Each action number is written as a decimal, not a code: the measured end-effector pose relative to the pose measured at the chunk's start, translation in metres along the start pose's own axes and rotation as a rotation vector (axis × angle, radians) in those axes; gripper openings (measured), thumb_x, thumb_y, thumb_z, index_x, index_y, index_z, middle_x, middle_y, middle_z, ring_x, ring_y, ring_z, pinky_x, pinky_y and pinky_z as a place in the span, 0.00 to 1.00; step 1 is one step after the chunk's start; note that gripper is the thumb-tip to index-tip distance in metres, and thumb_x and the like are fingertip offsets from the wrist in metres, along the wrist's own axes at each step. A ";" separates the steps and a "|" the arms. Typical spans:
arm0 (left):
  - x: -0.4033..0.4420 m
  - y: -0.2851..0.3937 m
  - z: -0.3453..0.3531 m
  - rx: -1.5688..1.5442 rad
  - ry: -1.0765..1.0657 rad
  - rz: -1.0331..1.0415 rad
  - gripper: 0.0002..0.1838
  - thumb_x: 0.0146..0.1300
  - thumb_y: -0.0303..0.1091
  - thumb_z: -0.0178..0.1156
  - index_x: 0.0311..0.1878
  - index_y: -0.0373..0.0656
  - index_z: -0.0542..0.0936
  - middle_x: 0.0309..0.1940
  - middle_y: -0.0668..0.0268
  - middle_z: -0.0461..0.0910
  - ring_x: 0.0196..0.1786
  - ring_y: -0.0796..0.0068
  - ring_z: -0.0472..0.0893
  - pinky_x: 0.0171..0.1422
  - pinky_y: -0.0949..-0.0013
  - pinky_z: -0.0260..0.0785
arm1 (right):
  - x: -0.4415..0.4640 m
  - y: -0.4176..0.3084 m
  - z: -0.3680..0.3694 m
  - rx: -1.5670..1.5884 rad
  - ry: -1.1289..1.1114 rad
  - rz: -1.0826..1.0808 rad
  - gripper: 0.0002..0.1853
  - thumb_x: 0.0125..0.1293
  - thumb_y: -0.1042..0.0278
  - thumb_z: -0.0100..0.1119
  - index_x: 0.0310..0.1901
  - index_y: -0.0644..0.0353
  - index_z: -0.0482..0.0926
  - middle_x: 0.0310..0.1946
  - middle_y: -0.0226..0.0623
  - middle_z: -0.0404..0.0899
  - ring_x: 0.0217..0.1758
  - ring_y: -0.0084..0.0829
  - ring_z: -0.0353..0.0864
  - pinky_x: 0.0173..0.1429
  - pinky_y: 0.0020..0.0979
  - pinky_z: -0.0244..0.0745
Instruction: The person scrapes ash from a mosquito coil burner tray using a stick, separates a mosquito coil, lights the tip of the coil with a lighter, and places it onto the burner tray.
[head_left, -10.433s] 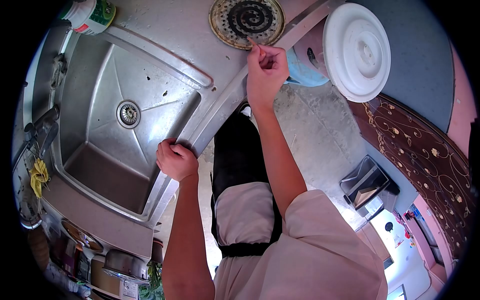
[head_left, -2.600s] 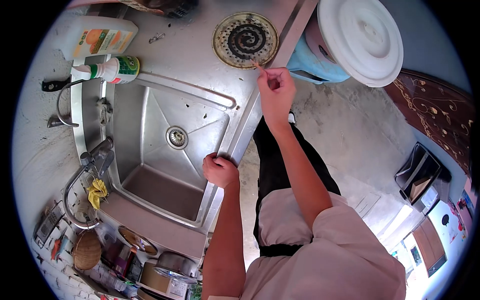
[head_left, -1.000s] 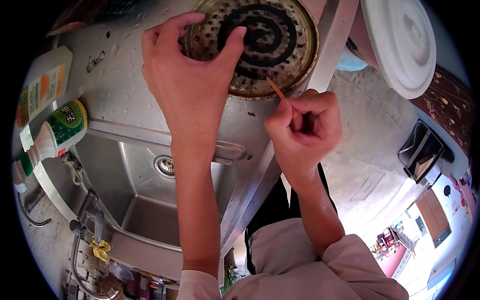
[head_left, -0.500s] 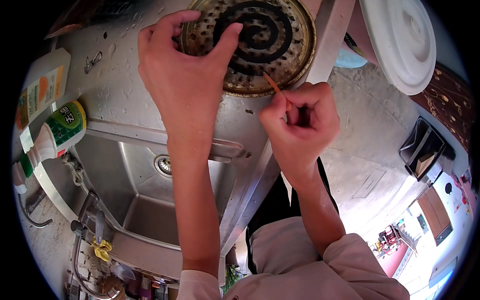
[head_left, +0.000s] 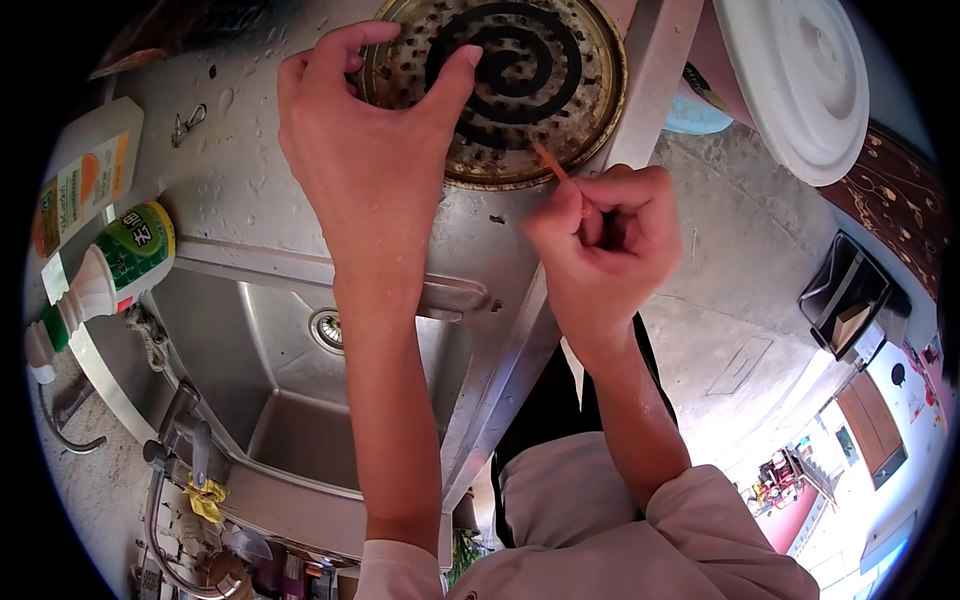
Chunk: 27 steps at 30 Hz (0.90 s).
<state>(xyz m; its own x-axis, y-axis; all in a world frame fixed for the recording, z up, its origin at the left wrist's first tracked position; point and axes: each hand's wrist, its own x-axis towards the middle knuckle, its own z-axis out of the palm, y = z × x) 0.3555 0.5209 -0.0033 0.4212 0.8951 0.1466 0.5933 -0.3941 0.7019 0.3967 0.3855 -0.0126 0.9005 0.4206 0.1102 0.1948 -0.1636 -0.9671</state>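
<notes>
Beside a steel sink [head_left: 215,330], a dark coil [head_left: 573,60] is borne on a round metal tray [head_left: 619,85].
A thin stick [head_left: 552,164] is pinched between thumb and curled fingers of the right hand [head_left: 608,235], its tip beside the coil's outer end; contact cannot be told. The left hand [head_left: 375,160] is spread above the tray's edge, nothing gripped. The stick should be light, easily snapped, best held near its rear; the coil seems stiff and brittle, best supported along its outer band. Contents of the green-labelled bottle [head_left: 140,245], the jug [head_left: 90,170] and the white-lidded bucket [head_left: 800,80] are hidden.
</notes>
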 end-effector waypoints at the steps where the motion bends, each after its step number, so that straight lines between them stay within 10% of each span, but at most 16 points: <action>1: 0.000 0.000 0.000 0.020 -0.007 -0.008 0.24 0.43 0.43 0.76 0.41 0.40 0.82 0.34 0.66 0.71 0.34 0.76 0.71 0.40 0.73 0.67 | 0.000 0.000 0.000 0.025 0.010 0.009 0.11 0.48 0.82 0.62 0.25 0.59 0.69 0.10 0.20 0.58 0.15 0.08 0.55 0.21 0.13 0.54; 27: 0.002 0.005 -0.001 0.033 -0.010 0.008 0.24 0.43 0.43 0.76 0.41 0.40 0.82 0.32 0.67 0.71 0.32 0.76 0.70 0.37 0.74 0.66 | 0.002 -0.002 0.002 0.019 -0.060 0.051 0.11 0.49 0.82 0.62 0.24 0.60 0.68 0.10 0.20 0.57 0.15 0.09 0.55 0.21 0.14 0.53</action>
<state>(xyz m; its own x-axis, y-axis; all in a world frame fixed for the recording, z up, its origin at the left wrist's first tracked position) 0.3586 0.5210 0.0008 0.4325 0.8899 0.1449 0.6120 -0.4077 0.6777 0.3975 0.3884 -0.0104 0.8843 0.4646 0.0472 0.1412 -0.1697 -0.9753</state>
